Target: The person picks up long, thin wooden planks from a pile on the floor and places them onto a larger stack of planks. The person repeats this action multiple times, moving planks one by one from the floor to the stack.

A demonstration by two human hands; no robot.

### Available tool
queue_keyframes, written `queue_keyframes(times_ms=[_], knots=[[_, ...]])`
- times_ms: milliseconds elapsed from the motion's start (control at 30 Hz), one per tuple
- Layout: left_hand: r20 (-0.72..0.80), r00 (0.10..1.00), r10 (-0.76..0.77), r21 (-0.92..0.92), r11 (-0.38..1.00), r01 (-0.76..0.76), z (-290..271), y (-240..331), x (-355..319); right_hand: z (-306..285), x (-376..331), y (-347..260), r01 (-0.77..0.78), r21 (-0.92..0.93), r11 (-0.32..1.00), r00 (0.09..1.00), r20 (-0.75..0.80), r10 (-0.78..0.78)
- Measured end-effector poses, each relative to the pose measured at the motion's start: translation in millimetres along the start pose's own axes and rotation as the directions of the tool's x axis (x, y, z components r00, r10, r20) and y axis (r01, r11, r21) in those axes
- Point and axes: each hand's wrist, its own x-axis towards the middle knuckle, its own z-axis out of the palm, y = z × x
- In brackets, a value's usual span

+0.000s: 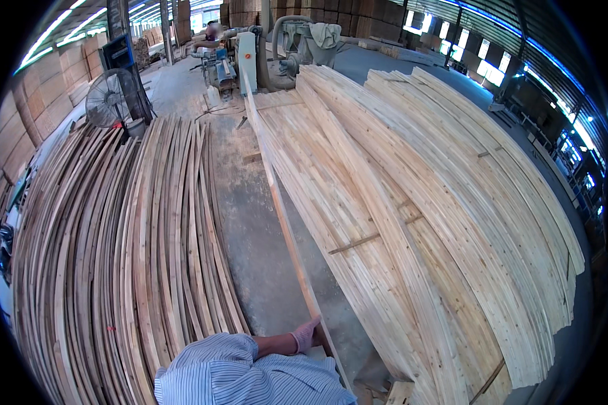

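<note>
My left hand, in a pinkish glove, is closed on the near part of a long, narrow wooden board. From there the board stretches away over the floor between two timber stacks. Its far end reaches a machine with a pale upright panel and an orange knob. A blue-and-white striped sleeve covers my upper arm, and the forearm is bare. My right hand does not show.
Rough, darker strips lie stacked on the left. Paler planed boards spread over the right side, with crosspieces among them. A standing fan and a post are at the far left. Another person is beyond the machine.
</note>
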Motion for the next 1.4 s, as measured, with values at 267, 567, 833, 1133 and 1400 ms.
queue_keyframes(times_ms=[267,567,833,1133,1400], knots=[[-0.072,0.981,0.183,-0.022,0.983,-0.185,-15.2,37.1,31.9,-7.8,32.4,1.6,0.116,0.008,0.993,0.988,-0.104,-0.114],[0.207,0.977,-0.044,0.22,0.975,-0.003,-51.7,-13.1,44.2,-89.5,124.8,-177.5,-0.017,0.023,1.0,0.976,-0.215,0.021],[0.087,0.993,0.084,-0.004,0.996,-0.084,13.1,-16.7,-14.4,-131.4,84.5,-224.6,0.352,0.47,0.81,0.919,-0.339,-0.202],[-0.134,0.929,0.346,0.297,0.908,-0.295,8.5,65.9,-1.5,25.9,-80.6,148.2,0.195,-0.396,0.897,0.812,-0.447,-0.374],[-0.06,0.876,0.479,0.251,0.857,-0.451,17.5,176.8,-9.9,5.5,-237.5,189.6,-0.417,0.395,0.818,0.83,-0.202,0.52]])
